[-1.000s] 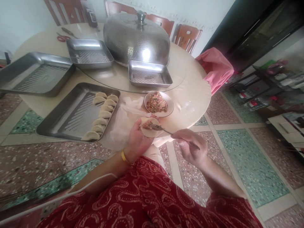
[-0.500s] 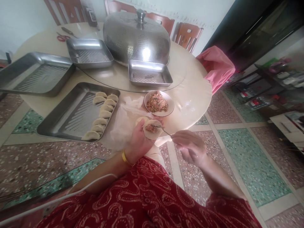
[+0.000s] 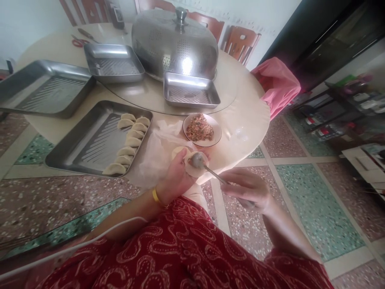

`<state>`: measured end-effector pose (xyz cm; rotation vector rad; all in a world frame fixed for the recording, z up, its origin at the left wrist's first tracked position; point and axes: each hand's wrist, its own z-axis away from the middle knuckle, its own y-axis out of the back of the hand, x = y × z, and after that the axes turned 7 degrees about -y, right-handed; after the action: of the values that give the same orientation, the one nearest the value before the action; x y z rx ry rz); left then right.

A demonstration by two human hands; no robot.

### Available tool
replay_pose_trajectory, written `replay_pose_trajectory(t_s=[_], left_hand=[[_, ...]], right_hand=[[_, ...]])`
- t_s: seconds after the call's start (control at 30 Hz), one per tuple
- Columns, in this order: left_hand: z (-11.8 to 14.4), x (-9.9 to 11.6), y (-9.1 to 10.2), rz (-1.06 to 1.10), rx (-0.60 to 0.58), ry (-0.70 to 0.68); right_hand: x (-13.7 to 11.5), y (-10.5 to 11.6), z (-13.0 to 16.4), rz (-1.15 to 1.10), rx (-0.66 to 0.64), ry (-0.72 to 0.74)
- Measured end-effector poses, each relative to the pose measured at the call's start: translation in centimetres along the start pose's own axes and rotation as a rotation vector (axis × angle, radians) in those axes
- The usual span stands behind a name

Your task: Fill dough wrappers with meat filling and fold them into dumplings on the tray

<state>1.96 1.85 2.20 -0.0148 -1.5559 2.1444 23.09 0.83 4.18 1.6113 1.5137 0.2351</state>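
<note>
Left grip (image 3: 177, 176); plate (image 3: 217, 131), tray (image 3: 90, 140) nearby

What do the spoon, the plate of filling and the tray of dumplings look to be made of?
Spoon: probably stainless steel, smooth; its grey bowl and handle have a metallic sheen.
Plate: likely glazed ceramic, from its smooth pale surface and thin dark rim, though enamelled metal is possible.
Tray: metal, probably steel, satin-looking, going by its grey sheen and the slanted lines on its floor.
</note>
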Motion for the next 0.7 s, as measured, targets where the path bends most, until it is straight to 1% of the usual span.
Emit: replay_pose_trajectory(t_s=[0.07, 0.23, 0.37, 0.57, 0.7], left_hand=[[-0.1, 0.0, 0.1, 0.002, -0.005, -0.004], [-0.2, 0.1, 0.3, 0.002, 0.029, -0.011], [-0.2, 0.1, 0.3, -0.015, 0.044, 0.005], [-0.1, 0.2, 0.2, -0.008, 0.042, 0.02], [-0.1, 0.2, 0.5, -0.022, 0.02, -0.022]], right_hand=[[0.0, 0.0, 0.0, 0.005, -0.016, 0.001], [0.1, 0.4, 0.3, 0.037, -0.052, -0.02], [0.0, 0.6, 0.4, 0.038, -0.004, -0.015], [0.2, -0.4, -0.1, 0.011, 0.044, 0.039], [0.4, -0.8, -0.1, 0.043, 0.003, 0.037]])
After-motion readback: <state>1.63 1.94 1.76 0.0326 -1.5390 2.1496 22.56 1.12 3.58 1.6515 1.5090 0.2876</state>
